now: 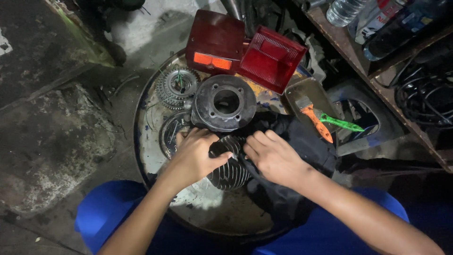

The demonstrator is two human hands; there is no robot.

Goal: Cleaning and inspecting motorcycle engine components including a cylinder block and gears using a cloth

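Rusty drum top (155,156) on stained concrete floor (56,137); both hands clamped on finned cylinder (230,171).

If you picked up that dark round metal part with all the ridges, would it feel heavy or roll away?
The dark ribbed metal cylinder probably feels heavy for its size, since it looks like thick solid metal. Lying on its side on the round metal drum top, it could roll, though the left hand and right hand steady it. The ridges likely help grip.
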